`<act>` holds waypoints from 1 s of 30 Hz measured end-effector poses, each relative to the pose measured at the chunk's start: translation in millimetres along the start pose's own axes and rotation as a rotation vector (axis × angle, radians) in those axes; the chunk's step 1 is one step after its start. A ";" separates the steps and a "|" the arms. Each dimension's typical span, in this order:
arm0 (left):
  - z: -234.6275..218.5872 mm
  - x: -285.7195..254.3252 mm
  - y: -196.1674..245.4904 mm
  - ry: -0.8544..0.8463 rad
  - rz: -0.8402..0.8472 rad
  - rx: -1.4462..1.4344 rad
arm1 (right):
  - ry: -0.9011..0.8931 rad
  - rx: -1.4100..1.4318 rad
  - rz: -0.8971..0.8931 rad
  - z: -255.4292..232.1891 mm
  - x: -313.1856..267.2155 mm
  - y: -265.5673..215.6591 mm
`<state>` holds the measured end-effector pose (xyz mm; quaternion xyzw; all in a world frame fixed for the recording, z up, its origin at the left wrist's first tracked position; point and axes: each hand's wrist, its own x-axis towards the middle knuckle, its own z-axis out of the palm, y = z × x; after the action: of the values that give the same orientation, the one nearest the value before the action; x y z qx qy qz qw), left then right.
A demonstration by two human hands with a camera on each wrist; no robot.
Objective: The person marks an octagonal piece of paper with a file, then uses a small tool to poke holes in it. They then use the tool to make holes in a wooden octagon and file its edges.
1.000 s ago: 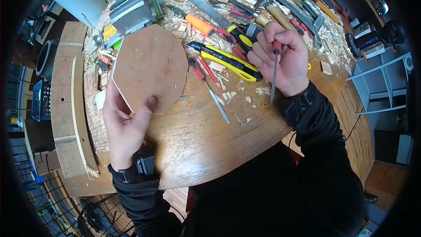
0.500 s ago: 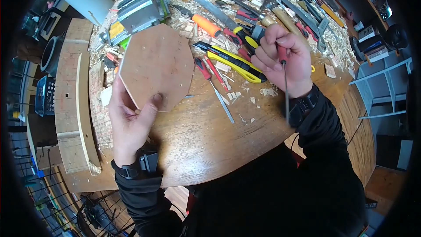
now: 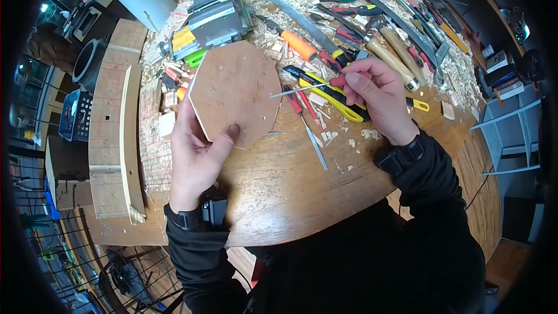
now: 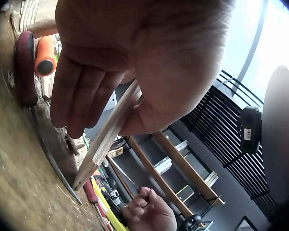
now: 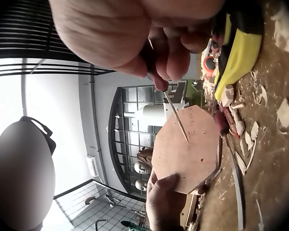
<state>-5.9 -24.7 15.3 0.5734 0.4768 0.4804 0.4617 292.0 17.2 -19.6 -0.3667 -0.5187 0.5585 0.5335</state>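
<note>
In the head view my left hand (image 3: 197, 160) holds an octagonal plywood board (image 3: 238, 96) by its near edge, thumb on the face and fingers behind. Small holes dot the face, with faint marks near its right side. My right hand (image 3: 381, 99) pinches the red handle of a thin file (image 3: 302, 89), its shaft pointing left. The tip overlaps the board's right part in the head view and the face in the right wrist view. Below lie a yellow utility knife (image 3: 353, 114) and another red-handled file (image 3: 314, 139). The left wrist view shows the board's pale edge (image 4: 106, 137).
A grey vise (image 3: 218, 20) stands at the back left amid wood shavings. Rasps, chisels and an orange handle (image 3: 299, 45) lie across the back of the table. A long wooden strip (image 3: 131, 139) lies at left; the bare tabletop (image 3: 273, 192) shows near the person.
The file has swung from pointing down toward the person to pointing left at the board, as my right hand turned. The left hand keeps its hold on the board; the head view has shifted.
</note>
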 end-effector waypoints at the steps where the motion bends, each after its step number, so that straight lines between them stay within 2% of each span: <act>1: -0.1 0.1 0.3 -0.003 0.004 0.009 | 0.023 -0.015 -0.014 0.7 -0.1 0.7; 20: -1.3 -0.3 -3.2 -0.017 0.017 0.018 | 0.000 -0.108 -0.030 1.0 -0.8 4.6; 26: 1.9 -4.9 -0.5 -0.069 0.005 0.022 | -0.083 -0.275 -0.234 2.4 -5.5 7.1; 28: -0.4 -5.1 -1.9 -0.113 -0.029 0.005 | -0.024 -0.192 -0.117 6.8 -8.0 6.2; 29: -1.1 -6.7 -3.3 -0.160 -0.074 -0.019 | -0.032 -0.193 -0.125 7.8 -8.9 3.9; 30: 2.5 -9.2 -5.9 -0.133 -0.054 -0.050 | -0.053 -0.213 -0.052 7.9 -9.2 -0.2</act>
<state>-4.8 -33.3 8.1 0.5792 0.4483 0.4404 0.5192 285.8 6.7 -19.2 -0.3931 -0.5984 0.4956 0.4918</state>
